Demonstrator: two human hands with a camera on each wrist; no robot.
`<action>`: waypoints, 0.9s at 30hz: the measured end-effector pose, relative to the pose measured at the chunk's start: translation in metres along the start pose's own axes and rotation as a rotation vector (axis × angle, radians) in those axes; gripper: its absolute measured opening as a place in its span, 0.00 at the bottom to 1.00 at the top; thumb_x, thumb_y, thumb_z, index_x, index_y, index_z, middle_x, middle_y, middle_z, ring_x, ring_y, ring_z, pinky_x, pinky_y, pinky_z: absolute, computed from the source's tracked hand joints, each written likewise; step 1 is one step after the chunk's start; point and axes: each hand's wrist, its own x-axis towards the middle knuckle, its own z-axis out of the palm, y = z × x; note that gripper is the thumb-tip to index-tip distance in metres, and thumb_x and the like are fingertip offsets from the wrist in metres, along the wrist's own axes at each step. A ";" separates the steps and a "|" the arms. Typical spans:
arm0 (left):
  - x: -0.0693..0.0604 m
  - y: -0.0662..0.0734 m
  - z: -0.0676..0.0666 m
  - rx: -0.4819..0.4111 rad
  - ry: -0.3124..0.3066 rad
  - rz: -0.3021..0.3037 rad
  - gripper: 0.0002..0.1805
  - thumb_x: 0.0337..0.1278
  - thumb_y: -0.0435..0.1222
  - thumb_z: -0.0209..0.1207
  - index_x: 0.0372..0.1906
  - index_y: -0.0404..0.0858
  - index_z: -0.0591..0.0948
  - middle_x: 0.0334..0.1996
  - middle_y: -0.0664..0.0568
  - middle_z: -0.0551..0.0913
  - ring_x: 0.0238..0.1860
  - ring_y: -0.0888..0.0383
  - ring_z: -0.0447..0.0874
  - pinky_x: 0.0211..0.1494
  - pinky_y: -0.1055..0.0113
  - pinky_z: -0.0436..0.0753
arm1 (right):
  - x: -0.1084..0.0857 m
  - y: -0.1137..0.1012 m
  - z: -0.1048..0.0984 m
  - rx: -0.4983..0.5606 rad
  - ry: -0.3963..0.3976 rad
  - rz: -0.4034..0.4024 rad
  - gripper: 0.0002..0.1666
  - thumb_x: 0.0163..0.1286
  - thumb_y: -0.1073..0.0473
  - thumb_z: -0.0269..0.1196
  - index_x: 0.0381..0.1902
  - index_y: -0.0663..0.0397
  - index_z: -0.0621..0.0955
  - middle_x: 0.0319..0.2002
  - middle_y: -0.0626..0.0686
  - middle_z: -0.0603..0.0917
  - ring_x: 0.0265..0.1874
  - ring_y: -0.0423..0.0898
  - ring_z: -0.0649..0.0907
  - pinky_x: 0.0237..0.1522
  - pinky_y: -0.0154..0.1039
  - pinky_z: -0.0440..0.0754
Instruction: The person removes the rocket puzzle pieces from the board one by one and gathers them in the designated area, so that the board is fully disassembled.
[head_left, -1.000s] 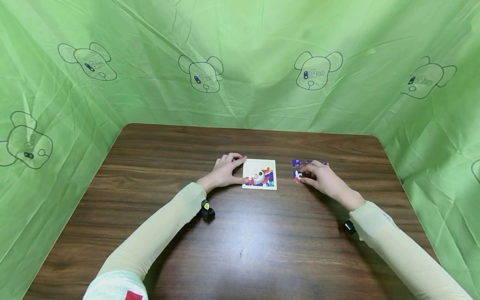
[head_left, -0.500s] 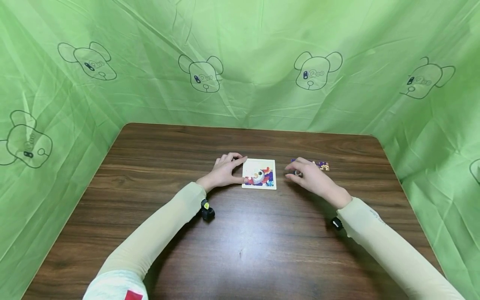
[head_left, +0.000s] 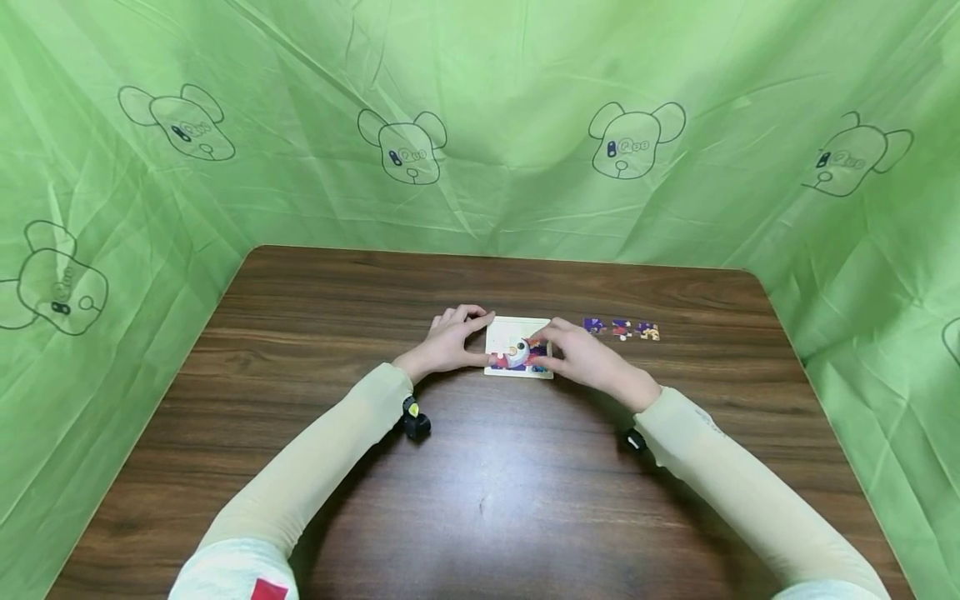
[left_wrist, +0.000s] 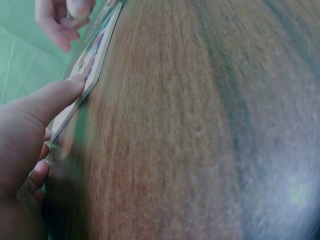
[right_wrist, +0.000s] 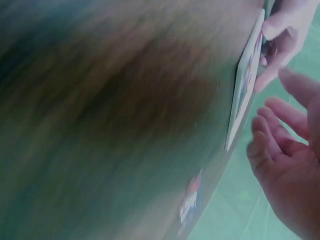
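Observation:
A small square puzzle board [head_left: 498,375] with a pale frame lies on the table, partly filled with a colourful picture with a round white shape. My left hand [head_left: 447,342] holds its left side, thumb at the near corner and fingertips at the far one; in the left wrist view the thumb [left_wrist: 62,95] presses on the frame. Over the board's right side hovers my right hand [head_left: 581,354], thumb and fingers brought close together around a puzzle piece that they mostly hide. Loose puzzle pieces, one purple [head_left: 593,326], one red and purple [head_left: 621,327] and one orange [head_left: 648,331], lie right of the board.
The brown wooden table [head_left: 480,483] runs out on all sides of the board. Green cloth [head_left: 517,208] with printed bear heads hangs behind and beside it. Dark wrist cameras [head_left: 415,421] sit under both sleeves.
My right hand has picked up the white-and-red puzzle piece from the loose group and carried it left over the board. The left hand has stayed put on the board.

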 end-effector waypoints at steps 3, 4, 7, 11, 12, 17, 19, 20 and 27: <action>-0.001 0.000 0.000 -0.014 -0.008 -0.002 0.51 0.60 0.58 0.70 0.82 0.44 0.62 0.76 0.49 0.63 0.71 0.47 0.61 0.70 0.49 0.60 | 0.006 -0.005 0.008 -0.002 -0.031 -0.017 0.23 0.70 0.56 0.72 0.58 0.64 0.84 0.51 0.59 0.82 0.45 0.52 0.83 0.52 0.49 0.83; -0.001 0.001 0.000 -0.021 -0.010 -0.002 0.51 0.60 0.58 0.70 0.82 0.44 0.62 0.76 0.49 0.63 0.71 0.47 0.60 0.70 0.48 0.60 | 0.007 -0.006 0.011 -0.003 -0.033 -0.019 0.23 0.70 0.57 0.71 0.58 0.64 0.83 0.51 0.59 0.81 0.44 0.51 0.83 0.51 0.49 0.83; -0.001 0.000 -0.001 -0.025 -0.015 0.001 0.50 0.60 0.58 0.70 0.82 0.44 0.62 0.76 0.50 0.63 0.72 0.47 0.60 0.70 0.48 0.60 | 0.013 -0.009 0.014 0.015 -0.033 -0.014 0.24 0.70 0.59 0.72 0.59 0.64 0.82 0.51 0.61 0.79 0.42 0.51 0.81 0.50 0.48 0.82; 0.000 -0.001 -0.001 -0.024 -0.012 0.011 0.50 0.60 0.58 0.70 0.82 0.44 0.63 0.76 0.50 0.63 0.71 0.47 0.60 0.69 0.49 0.60 | 0.020 -0.013 0.013 0.044 -0.083 0.016 0.26 0.70 0.60 0.72 0.62 0.66 0.80 0.51 0.62 0.75 0.43 0.51 0.81 0.51 0.48 0.82; 0.000 -0.002 -0.001 -0.026 -0.012 0.012 0.50 0.60 0.57 0.70 0.82 0.44 0.63 0.76 0.50 0.63 0.72 0.47 0.60 0.69 0.49 0.60 | 0.022 -0.014 0.012 0.045 -0.101 0.031 0.27 0.70 0.60 0.71 0.63 0.66 0.79 0.51 0.62 0.75 0.43 0.51 0.81 0.51 0.47 0.82; -0.001 -0.003 -0.002 -0.032 -0.002 0.009 0.50 0.59 0.56 0.71 0.81 0.43 0.64 0.75 0.50 0.64 0.71 0.47 0.61 0.69 0.48 0.60 | 0.029 -0.016 0.008 0.059 -0.176 0.096 0.27 0.73 0.61 0.68 0.66 0.64 0.77 0.51 0.63 0.73 0.43 0.51 0.79 0.51 0.48 0.81; -0.001 -0.001 -0.001 -0.016 0.013 0.001 0.49 0.59 0.56 0.71 0.81 0.43 0.65 0.75 0.49 0.65 0.70 0.47 0.62 0.68 0.48 0.61 | 0.031 -0.017 0.008 0.061 -0.192 0.113 0.25 0.74 0.62 0.67 0.65 0.62 0.76 0.50 0.63 0.72 0.43 0.51 0.78 0.50 0.49 0.81; 0.000 -0.001 0.001 -0.004 0.023 -0.004 0.49 0.59 0.56 0.71 0.81 0.43 0.65 0.74 0.49 0.65 0.70 0.46 0.62 0.68 0.48 0.61 | 0.032 -0.017 0.008 0.061 -0.198 0.119 0.24 0.74 0.62 0.67 0.64 0.62 0.76 0.49 0.62 0.72 0.43 0.51 0.78 0.50 0.48 0.81; 0.002 0.012 0.013 0.081 0.110 -0.078 0.48 0.56 0.63 0.68 0.77 0.44 0.70 0.72 0.47 0.68 0.67 0.44 0.66 0.68 0.47 0.62 | 0.036 -0.022 0.007 0.082 -0.218 0.146 0.21 0.73 0.65 0.67 0.59 0.63 0.75 0.46 0.61 0.69 0.42 0.52 0.76 0.48 0.48 0.80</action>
